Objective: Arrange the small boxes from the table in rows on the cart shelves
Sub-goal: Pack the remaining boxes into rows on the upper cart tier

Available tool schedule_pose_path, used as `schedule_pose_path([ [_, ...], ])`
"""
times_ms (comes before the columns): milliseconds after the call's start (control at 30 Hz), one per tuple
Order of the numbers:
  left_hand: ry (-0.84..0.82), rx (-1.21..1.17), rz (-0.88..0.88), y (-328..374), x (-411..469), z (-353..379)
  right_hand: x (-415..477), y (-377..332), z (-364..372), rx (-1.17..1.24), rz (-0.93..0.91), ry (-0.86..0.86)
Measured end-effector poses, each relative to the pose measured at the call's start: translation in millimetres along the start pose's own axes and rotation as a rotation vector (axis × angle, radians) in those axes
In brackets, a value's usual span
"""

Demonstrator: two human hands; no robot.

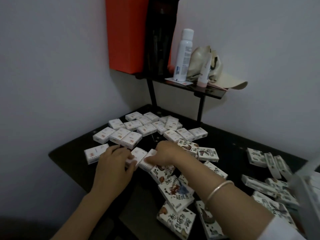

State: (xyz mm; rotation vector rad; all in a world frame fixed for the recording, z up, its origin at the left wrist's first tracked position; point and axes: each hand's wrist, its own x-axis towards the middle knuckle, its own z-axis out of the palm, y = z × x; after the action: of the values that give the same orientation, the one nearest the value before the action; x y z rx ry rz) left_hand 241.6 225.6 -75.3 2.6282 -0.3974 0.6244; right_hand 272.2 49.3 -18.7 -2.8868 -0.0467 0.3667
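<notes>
**Hardly begun: every box I can see lies on the surface**

Nearest me, illustrated boxes lie tumbled at all angles, some overlapping. More illustrated boxes are scattered well apart on my right. Just beyond the near heap, my left hand curls round one plain box. My right hand, a bangle on its wrist, pinches the second plain box touching it. I seem to be gathering the two together.

Farther off, the plain white boxes sprawl in a loose cluster. Nothing is in rows, and I judge almost the whole job remains. No cart shelf shows plainly, and whether the pale blurred shape at my right is the cart, I cannot tell.

The black surface fits into a corner. At the back, a raised shelf carries a spray can, a tube, a cap and an orange box, against a pale wall.
</notes>
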Motion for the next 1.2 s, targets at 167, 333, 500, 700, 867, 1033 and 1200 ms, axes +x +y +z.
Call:
schedule_pose_path([
  [167,-0.116,-0.252,-0.139,-1.9,2.4,-2.3,-5.9,5.1,-0.5,0.281,-0.013,0.124],
  [333,-0.107,-0.461,-0.226,11.1,3.6,-6.6,-29.7,16.2,-17.9,0.376,-0.13,0.418],
  [500,-0.074,-0.841,-0.21,45.2,5.3,-33.8,-91.6,33.4,-47.2,0.502,-0.166,0.472],
  [700,-0.127,-1.132,0.062,135.4,8.3,-100.8,-210.3,52.5,-89.6,0.61,-0.225,0.661],
  [867,-0.238,-1.254,0.261,211.0,-0.1,-146.2,-317.3,62.8,-128.1,0.461,-0.327,0.776],
  [1033,-0.322,-1.287,0.447,283.6,-10.6,-183.4,-400.2,88.7,-166.1,0.473,-0.291,0.965],
  [1200,-0.283,-1.269,0.706,365.5,-10.2,-224.5,-458.0,137.5,-203.2,0.447,-0.157,1.262],
])
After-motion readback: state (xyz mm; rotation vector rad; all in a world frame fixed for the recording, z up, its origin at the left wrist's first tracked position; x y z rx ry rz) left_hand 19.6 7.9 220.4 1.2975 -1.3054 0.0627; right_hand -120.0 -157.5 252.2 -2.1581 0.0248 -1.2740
